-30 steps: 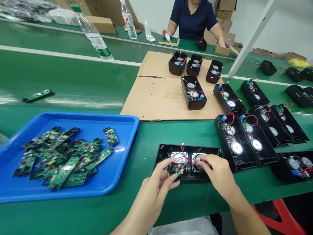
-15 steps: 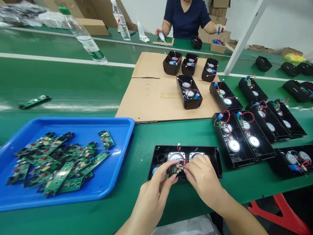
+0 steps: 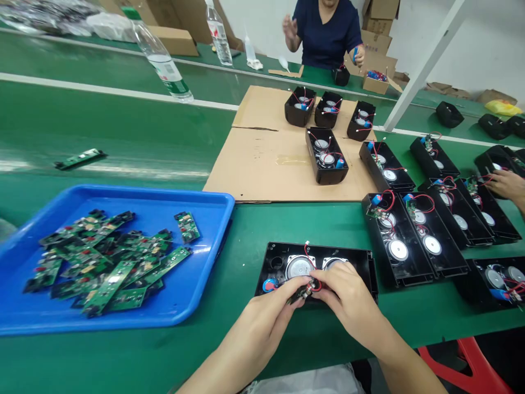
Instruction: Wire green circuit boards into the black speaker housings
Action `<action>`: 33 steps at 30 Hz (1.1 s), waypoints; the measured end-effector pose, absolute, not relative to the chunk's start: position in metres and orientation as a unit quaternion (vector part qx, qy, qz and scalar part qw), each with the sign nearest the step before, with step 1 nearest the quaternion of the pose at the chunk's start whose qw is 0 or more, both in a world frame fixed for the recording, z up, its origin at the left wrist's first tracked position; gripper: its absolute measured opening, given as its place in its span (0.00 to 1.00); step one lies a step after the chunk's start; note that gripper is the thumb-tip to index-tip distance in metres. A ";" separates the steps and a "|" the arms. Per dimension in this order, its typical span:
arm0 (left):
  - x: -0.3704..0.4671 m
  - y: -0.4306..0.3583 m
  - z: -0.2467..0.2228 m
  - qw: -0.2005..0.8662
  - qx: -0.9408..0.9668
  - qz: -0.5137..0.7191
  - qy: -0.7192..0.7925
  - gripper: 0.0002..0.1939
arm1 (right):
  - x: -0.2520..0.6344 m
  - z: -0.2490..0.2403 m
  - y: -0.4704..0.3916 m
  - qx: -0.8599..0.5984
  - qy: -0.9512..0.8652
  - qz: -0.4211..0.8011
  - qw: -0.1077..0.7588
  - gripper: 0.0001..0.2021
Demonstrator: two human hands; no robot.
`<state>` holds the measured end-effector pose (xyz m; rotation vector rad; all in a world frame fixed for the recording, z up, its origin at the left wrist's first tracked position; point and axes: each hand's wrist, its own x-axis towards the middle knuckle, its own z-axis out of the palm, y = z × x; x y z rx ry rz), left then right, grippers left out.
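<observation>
In the head view a black speaker housing (image 3: 353, 257) lies before me, with two round speakers (image 3: 298, 267) and a blue cylindrical part (image 3: 269, 284) inside. Over its front edge my left hand (image 3: 268, 312) pinches a small green circuit board (image 3: 301, 293), now tilted nearly edge-on. My right hand (image 3: 348, 301) is closed at the board's right end, its fingertips on a red wire (image 3: 315, 284). The wire's plug end is hidden by the fingers. A second red wire with a white plug (image 3: 307, 244) rises behind the hands.
A blue tray (image 3: 197, 290) of circuit boards stands at left; one loose board (image 3: 80, 158) lies beyond it. Several housings (image 3: 397, 249) fill the right side, others sit on cardboard (image 3: 254, 164). A co-worker (image 3: 328, 33) sits opposite; another person's hand (image 3: 506, 183) reaches in at right.
The circuit board has tipped from showing its face to nearly edge-on, and the blue part shows more. The co-worker opposite has put down a white bottle and raised a hand; another hand has appeared at right.
</observation>
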<state>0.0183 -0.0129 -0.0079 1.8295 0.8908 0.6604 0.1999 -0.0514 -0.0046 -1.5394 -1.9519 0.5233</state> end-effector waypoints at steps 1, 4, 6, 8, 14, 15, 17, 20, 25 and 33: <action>0.018 -0.013 -0.009 0.485 0.747 0.269 0.366 0.17 | 0.200 -0.004 -0.051 -0.575 -0.737 0.199 0.295 0.10; 0.019 -0.016 -0.012 0.502 0.731 0.268 0.376 0.16 | 0.198 -0.005 -0.050 -0.579 -0.737 0.190 0.294 0.11; 0.020 -0.018 -0.013 0.525 0.709 0.271 0.386 0.15 | 0.196 -0.004 -0.050 -0.581 -0.737 0.182 0.293 0.11; 0.019 -0.020 -0.010 0.544 0.674 0.287 0.409 0.13 | 0.195 -0.003 -0.050 -0.587 -0.731 0.183 0.296 0.10; 0.012 -0.027 0.000 0.543 0.584 0.300 0.523 0.14 | 0.189 0.000 -0.042 -0.633 -0.685 0.240 0.268 0.10; 0.011 -0.028 0.000 0.546 0.574 0.303 0.530 0.14 | 0.186 0.000 -0.040 -0.643 -0.689 0.228 0.244 0.11; 0.010 -0.028 -0.001 0.548 0.559 0.311 0.539 0.16 | 0.181 -0.003 -0.036 -0.660 -0.697 0.192 0.205 0.15; 0.011 -0.027 -0.001 0.552 0.548 0.306 0.549 0.17 | 0.181 -0.008 -0.034 -0.654 -0.686 0.198 0.250 0.15; 0.019 -0.024 0.001 0.558 0.555 0.286 0.547 0.14 | 0.195 -0.014 -0.051 -0.681 -0.551 0.209 0.435 0.03; 0.040 -0.022 -0.002 0.543 0.601 0.313 0.497 0.10 | 0.190 -0.017 -0.061 -0.581 -0.704 0.085 0.399 0.09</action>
